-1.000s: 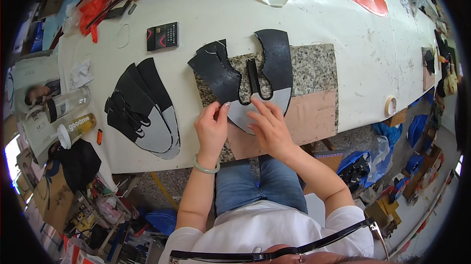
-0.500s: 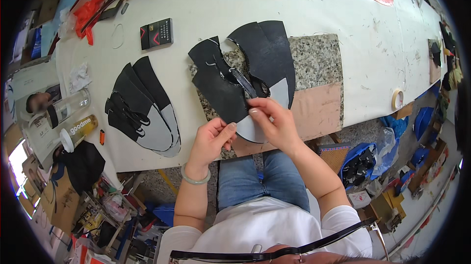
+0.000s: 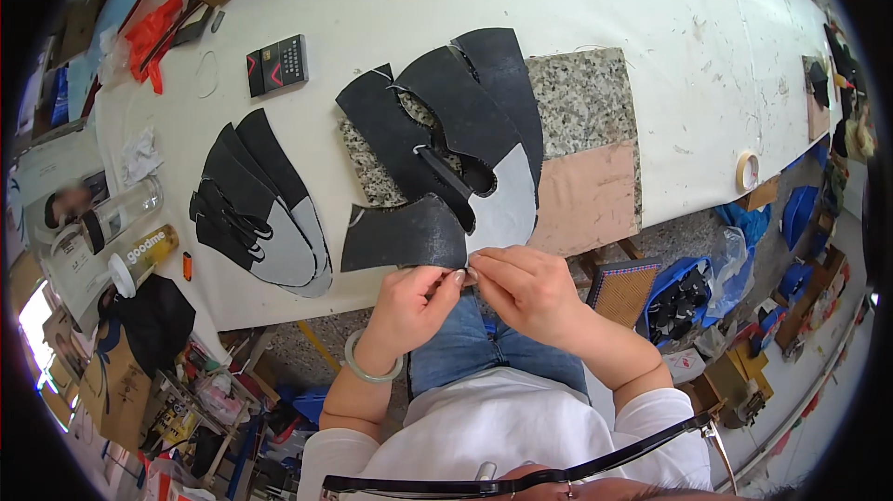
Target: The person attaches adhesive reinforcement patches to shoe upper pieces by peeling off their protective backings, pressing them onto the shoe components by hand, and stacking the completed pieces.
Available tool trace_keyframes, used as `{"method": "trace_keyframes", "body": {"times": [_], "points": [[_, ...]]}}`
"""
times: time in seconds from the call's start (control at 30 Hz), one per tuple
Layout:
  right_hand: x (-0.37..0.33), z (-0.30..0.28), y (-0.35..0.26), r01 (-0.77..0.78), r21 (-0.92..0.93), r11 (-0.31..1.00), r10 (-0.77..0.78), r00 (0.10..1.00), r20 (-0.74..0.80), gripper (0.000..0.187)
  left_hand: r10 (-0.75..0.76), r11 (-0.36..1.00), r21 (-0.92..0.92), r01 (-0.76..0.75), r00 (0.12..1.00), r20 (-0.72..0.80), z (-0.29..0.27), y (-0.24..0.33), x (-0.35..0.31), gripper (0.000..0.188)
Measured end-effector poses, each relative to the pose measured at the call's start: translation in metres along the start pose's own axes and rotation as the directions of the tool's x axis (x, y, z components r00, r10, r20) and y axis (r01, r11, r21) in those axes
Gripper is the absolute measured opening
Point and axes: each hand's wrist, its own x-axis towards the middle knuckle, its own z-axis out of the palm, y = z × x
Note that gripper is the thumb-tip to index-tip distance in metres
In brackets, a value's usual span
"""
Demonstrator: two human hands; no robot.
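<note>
A black shoe upper (image 3: 405, 236) with a light grey toe part (image 3: 507, 194) lies over the near half of a speckled stone slab (image 3: 586, 96) and past its front edge. My left hand (image 3: 414, 306) and my right hand (image 3: 530, 294) meet at the upper's near edge, fingertips pinched on it side by side. Between them the seam is partly hidden by the fingers. Another black upper piece (image 3: 507, 59) shows beneath, fanned out toward the back. Left of my hands rests a stack of similar black-and-grey uppers (image 3: 296, 227).
A pinkish sheet (image 3: 591, 199) covers the slab's near right part. Beyond the stack is a black box (image 3: 276, 66). Drink bottles (image 3: 147, 254), an orange lighter (image 3: 187, 266) and crumpled tissue (image 3: 139, 155) sit at left. A tape roll (image 3: 747, 172) lies at the right table edge.
Both hands have come together at the upper's near edge. The upper has been turned and spread, its near black flap now folded toward me. The whole view has shifted slightly.
</note>
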Motion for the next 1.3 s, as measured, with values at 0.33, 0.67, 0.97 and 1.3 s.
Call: {"method": "trace_keyframes", "body": {"times": [0.33,0.67,0.97,1.3], "points": [[-0.006,0.005,0.005,-0.106,0.164,0.981,0.114,0.993,-0.038,0.012,0.306,0.926,0.269,-0.264,0.944,-0.127,0.017,0.008,0.002,0.002],[-0.012,0.005,0.024,-0.479,0.824,0.303,0.589,0.774,0.233,0.012,-0.088,0.952,-0.305,-0.002,0.955,-0.282,0.016,-0.014,-0.013,0.008],[-0.018,0.018,0.001,-0.157,0.175,0.972,0.166,0.985,-0.039,0.018,0.214,0.959,0.244,-0.143,0.931,-0.294,0.026,0.002,-0.013,0.003],[-0.010,-0.003,0.050,-0.387,0.921,0.050,0.594,0.753,0.284,0.016,-0.181,0.921,-0.387,0.029,0.915,-0.362,0.015,-0.019,-0.025,0.011]]}}
